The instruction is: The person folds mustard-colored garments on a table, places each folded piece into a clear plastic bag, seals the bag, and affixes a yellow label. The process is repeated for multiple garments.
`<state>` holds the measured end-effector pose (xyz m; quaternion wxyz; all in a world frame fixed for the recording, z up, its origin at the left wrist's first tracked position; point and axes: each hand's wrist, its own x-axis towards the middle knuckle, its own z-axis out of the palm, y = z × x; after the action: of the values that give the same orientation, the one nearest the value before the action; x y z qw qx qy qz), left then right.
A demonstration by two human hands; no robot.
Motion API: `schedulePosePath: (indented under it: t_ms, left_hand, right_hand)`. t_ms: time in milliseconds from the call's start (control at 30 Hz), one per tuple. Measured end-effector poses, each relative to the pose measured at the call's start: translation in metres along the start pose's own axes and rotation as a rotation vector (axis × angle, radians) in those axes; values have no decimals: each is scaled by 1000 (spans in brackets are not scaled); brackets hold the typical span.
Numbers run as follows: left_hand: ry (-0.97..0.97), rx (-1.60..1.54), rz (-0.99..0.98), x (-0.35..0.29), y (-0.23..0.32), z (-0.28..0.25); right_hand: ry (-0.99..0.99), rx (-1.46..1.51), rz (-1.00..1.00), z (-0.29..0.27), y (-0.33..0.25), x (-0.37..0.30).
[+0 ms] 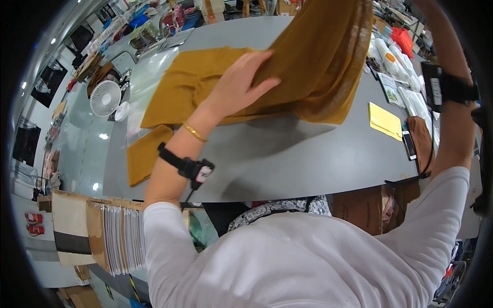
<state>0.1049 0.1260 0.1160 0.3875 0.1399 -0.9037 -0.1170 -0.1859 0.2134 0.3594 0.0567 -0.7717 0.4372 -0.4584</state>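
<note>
A mustard-brown piece of thin cloth (185, 84) lies spread across the grey table (257, 164). Its right part rises off the table in a hanging, see-through sheet that runs out of view at the top. My left hand (241, 79) is over the cloth, thumb and fingers apart, in front of the raised sheet; whether it presses on the fabric I cannot tell. High on the right stretches my right forearm (454, 123), and the hand beyond it is past the upper edge. A smaller folded mustard cloth (146, 154) sits beside my left forearm.
Clear plastic sheeting (149, 82) lies under the cloth's left side. A yellow packet (385, 121), a phone (409, 145) and a brown cloth (420, 138) are along the right edge. Left of the table stands a white fan (106, 98); below it are stacked white sheets (123, 238).
</note>
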Motion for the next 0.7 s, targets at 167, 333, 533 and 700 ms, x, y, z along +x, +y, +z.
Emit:
schedulePosePath:
  t_ms: [167, 333, 533, 700]
  left_hand:
    - [378, -771, -37, 84, 28, 42]
    - [529, -500, 1, 91, 16, 22]
    - [575, -101, 96, 81, 33, 11]
    - [473, -696, -219, 87, 35, 16]
  right_hand:
    - [-291, -186, 185, 40, 14, 9]
    - [-339, -103, 158, 50, 28, -1]
    - [-379, -22, 116, 60, 43, -2]
    - [-382, -35, 86, 70, 54, -1]
